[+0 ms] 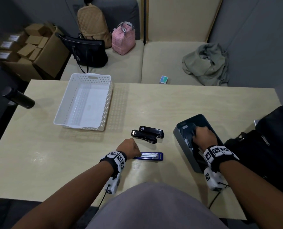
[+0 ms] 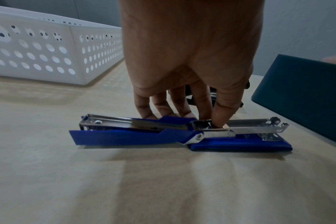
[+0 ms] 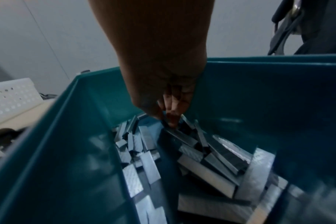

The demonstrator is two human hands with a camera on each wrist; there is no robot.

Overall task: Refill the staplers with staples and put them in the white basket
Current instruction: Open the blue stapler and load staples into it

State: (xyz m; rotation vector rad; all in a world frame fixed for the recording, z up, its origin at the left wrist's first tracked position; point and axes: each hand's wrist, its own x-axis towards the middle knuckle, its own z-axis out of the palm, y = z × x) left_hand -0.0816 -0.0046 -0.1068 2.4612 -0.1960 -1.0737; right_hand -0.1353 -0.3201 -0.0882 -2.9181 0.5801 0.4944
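Observation:
A blue stapler [image 1: 151, 156] [image 2: 125, 134] lies swung fully open and flat on the table, its metal staple channel facing up. My left hand [image 1: 129, 148] [image 2: 182, 116] holds it at the hinge, thumb on the channel and fingers behind. My right hand [image 1: 202, 135] [image 3: 169, 119] reaches down into a teal bin [image 1: 181, 138] [image 3: 67, 151] and pinches the end of a strip among the loose staple strips [image 3: 192, 151]. Two black staplers [image 1: 147, 133] lie shut just beyond the blue one. The white basket [image 1: 61, 103] [image 2: 48, 53] stands at the far left, with nothing in it.
A black bottle [image 1: 18, 97] lies at the table's left edge. A black bag [image 1: 261, 146] crowds the right edge beside the bin. Beyond the table, a bench holds bags, a jacket and a small box [image 1: 163, 79].

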